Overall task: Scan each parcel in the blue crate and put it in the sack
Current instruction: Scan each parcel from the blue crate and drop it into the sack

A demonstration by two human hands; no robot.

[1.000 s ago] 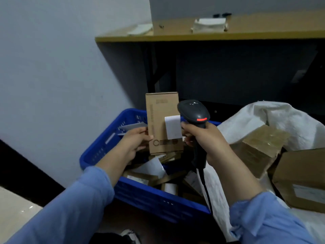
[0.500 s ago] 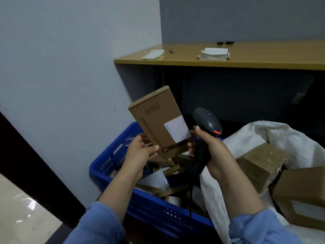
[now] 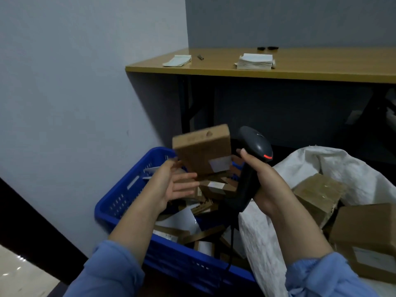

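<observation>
Right, quick pass from my remote feed: the left hand (image 3: 173, 187) is released, fingers straight and spread, palm up, gripping nothing. The flat brown cardboard parcel (image 3: 202, 153) with its white label shows blurred and tilted just above those fingers, over the blue plastic slotted crate (image 3: 128, 189). I cannot tell if the thumb touches its lower edge or if it is airborne. The right hand (image 3: 260, 185) is wrapped round the handle of the black handheld barcode scanner (image 3: 255, 146), red light showing, scanner head just beside the parcel's right edge. The white woven sack (image 3: 321, 163) stands open right of the crate, and I count at least 2 brown cardboard boxes (image 3: 317, 194) inside it. The crate holds a jumble of many small cartons (image 3: 214, 187). My read: 1 parcel is between scan and sack, likely scanned though I can't confirm that. A few are bagged and most of the crate is left. This parcel has to go right, past the scanner, to reach the sack.
</observation>
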